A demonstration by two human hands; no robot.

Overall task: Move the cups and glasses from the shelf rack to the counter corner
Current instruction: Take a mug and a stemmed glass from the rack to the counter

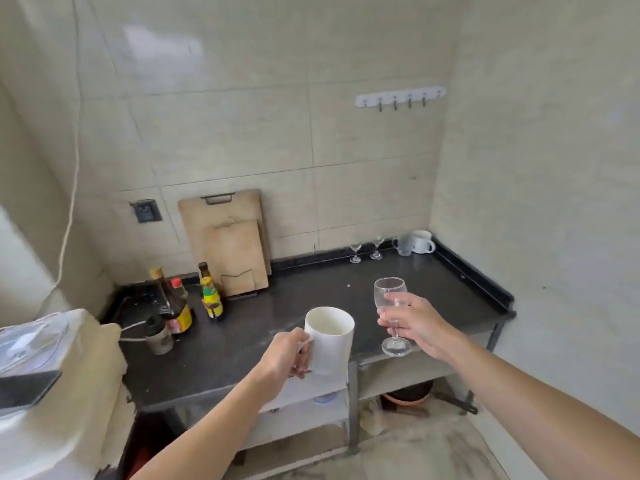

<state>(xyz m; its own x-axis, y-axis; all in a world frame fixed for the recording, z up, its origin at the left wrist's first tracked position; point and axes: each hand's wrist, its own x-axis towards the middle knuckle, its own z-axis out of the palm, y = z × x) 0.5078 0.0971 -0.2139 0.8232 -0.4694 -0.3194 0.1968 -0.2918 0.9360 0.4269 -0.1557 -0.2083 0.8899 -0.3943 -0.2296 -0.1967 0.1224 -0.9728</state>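
My left hand (284,358) grips the handle of a tall white mug (330,342), held upright above the front edge of the black counter (277,306). My right hand (414,323) holds a clear wine glass (390,299) by its stem, upright, over the counter's front right part. In the far right corner stand two small stemmed glasses (356,252) (377,247), a clear glass mug (402,244) and a white mug (423,241). The shelf rack is not in view.
Two wooden cutting boards (227,244) lean against the back wall. Sauce bottles (211,296) (175,306) and a small jar (158,336) stand at the counter's left. A white appliance (45,375) fills the left foreground. Open shelves with a pan (408,393) lie under the counter.
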